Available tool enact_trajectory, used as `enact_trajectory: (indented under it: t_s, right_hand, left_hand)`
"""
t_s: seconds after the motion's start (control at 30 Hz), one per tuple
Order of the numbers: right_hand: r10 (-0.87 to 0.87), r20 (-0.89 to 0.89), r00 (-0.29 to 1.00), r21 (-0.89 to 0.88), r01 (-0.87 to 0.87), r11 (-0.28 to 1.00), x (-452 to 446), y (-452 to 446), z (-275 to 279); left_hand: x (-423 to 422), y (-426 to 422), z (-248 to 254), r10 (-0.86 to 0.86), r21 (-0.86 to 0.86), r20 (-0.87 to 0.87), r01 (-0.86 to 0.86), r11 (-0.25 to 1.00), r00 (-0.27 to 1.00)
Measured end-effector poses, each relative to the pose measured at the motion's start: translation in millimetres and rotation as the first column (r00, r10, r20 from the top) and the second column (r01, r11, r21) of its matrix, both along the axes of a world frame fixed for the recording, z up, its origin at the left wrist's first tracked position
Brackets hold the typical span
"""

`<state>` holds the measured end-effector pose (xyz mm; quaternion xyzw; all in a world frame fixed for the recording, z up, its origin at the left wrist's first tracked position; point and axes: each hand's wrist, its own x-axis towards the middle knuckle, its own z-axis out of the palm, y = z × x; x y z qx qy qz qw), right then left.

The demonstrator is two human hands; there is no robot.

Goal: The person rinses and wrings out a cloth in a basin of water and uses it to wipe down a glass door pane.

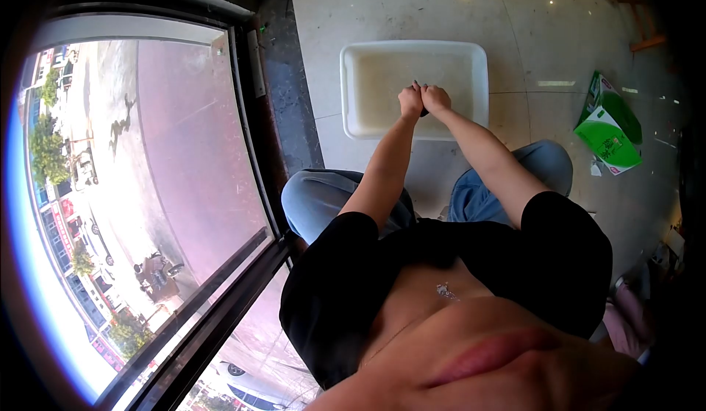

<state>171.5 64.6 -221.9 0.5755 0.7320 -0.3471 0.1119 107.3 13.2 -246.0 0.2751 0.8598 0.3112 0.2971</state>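
My left hand [410, 103] and my right hand [436, 100] are side by side over the white plastic basin [482, 91], near its front side. Both are closed in fists that meet. A small dark thing [424, 112] shows between them, mostly hidden by the fingers, and its kind is not clear. Cloudy, pale water [379, 91] lies in the basin. No other object is visible in the water.
The basin stands on a pale tiled floor [507, 50] in front of my bent knees. A green and white carton [609, 131] lies to the right. A wooden piece of furniture [647, 43] is at the far right. A dark-framed glass door [246, 146] borders the left side.
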Motion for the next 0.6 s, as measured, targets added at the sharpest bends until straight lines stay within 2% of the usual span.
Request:
enact_trajectory:
  t_s: [0.03,0.1,0.13,0.2,0.23,0.27,0.3,0.33,0.37,0.47,0.5,0.53,0.57,0.6]
  right_hand:
    - [-0.01,0.01,1.0,-0.018,0.011,1.0,2,-1,-3]
    - [0.013,-0.102,0.995,-0.059,-0.019,0.998,6,6,-35]
    - [0.021,-0.155,0.988,-0.08,-0.034,0.996,12,7,-41]
    - [-0.153,-0.243,0.958,-0.484,0.017,0.875,26,17,-36]
    - [-0.247,-0.259,0.934,-0.657,0.017,0.753,32,23,-33]
    - [-0.232,-0.291,0.928,-0.609,0.007,0.793,40,28,-40]
    - [-0.063,-0.286,0.956,-0.379,-0.052,0.924,46,35,-51]
    - [0.039,-0.224,0.974,-0.16,-0.076,0.984,59,48,-87]
    - [0.123,-0.142,0.982,0.066,-0.114,0.991,66,57,-116]
    - [0.035,0.209,0.977,0.291,-0.097,0.952,76,29,-64]
    - [0.283,0.265,0.922,0.172,-0.334,0.927,79,19,-62]
    - [0.515,0.289,0.807,0.042,-0.549,0.835,81,11,-59]
    - [0.716,0.278,0.64,-0.088,-0.725,0.683,82,6,-57]
    - [0.648,0.305,0.698,-0.078,-0.66,0.747,84,4,-57]
  left_hand:
    - [2,-2,1,0.005,-0.001,-0.001,-0.005,1.0,1.0]
    - [2,0,3,0.01,0.001,-0.006,-0.01,1.0,1.0]
    - [2,-2,3,-0.028,-0.066,0.03,0.03,0.997,0.999]
    - [-5,-9,1,-0.093,-0.201,0.104,0.112,0.973,0.99]
    - [-6,-15,-10,-0.035,-0.237,0.159,0.073,0.969,0.987]
    - [-7,-23,-20,0.026,-0.274,0.211,0.034,0.961,0.977]
    - [-9,-29,-30,0.088,-0.308,0.258,-0.004,0.951,0.962]
    - [-17,-38,-31,0.031,-0.372,0.306,0.09,0.924,0.951]
    - [-22,-45,-36,-0.008,-0.402,0.287,0.128,0.906,0.958]
    - [-28,-60,-51,-0.109,-0.461,0.272,0.228,0.858,0.956]
    - [-29,-63,-49,-0.123,-0.456,0.29,0.25,0.854,0.949]
    - [-29,-63,-48,-0.138,-0.449,0.308,0.271,0.851,0.942]
    - [-28,-62,-47,-0.158,-0.445,0.314,0.292,0.847,0.936]
    - [-25,-60,-50,-0.178,-0.439,0.321,0.312,0.843,0.93]
